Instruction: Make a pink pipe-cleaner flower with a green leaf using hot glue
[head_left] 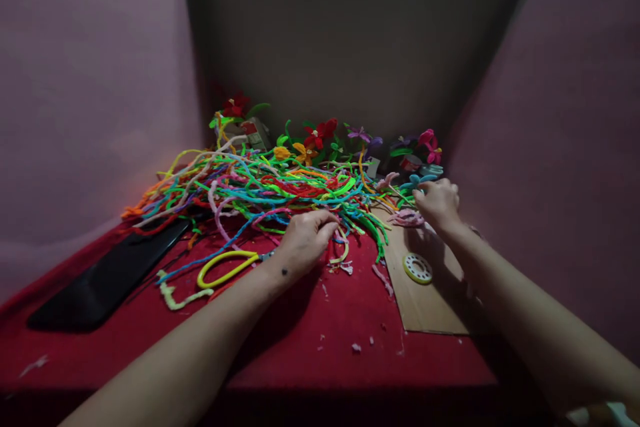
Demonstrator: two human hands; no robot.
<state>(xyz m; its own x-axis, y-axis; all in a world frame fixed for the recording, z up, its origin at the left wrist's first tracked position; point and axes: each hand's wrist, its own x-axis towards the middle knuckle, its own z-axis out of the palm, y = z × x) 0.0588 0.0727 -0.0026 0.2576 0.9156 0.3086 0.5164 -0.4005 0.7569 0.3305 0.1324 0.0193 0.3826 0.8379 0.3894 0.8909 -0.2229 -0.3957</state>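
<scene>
My left hand (309, 240) is closed, thumb against fingers, at the front edge of a tangled heap of colourful pipe cleaners (280, 187). Whatever it pinches, if anything, is hidden; a pale yellow pipe cleaner (344, 252) curls beside its fingertips. Farther right, my right hand (439, 201) hangs above the cardboard with curled fingers. Blue pipe-cleaner petals (419, 180) lie right by its fingertips, and I cannot tell whether it grips them. A pink pipe-cleaner piece (406, 217) lies just below. Yellow-handled scissors (227, 267) rest left of my left wrist, their blades partly covered.
A dark flat panel (107, 280) lies on the red cloth (300, 353) at left. On the cardboard sheet (425, 312) is a round white-and-yellow spool (417, 268). Pipe-cleaner flowers (316, 135) stand along the back. Pink walls flank both sides. Pink scraps (356, 347) dot the cloth.
</scene>
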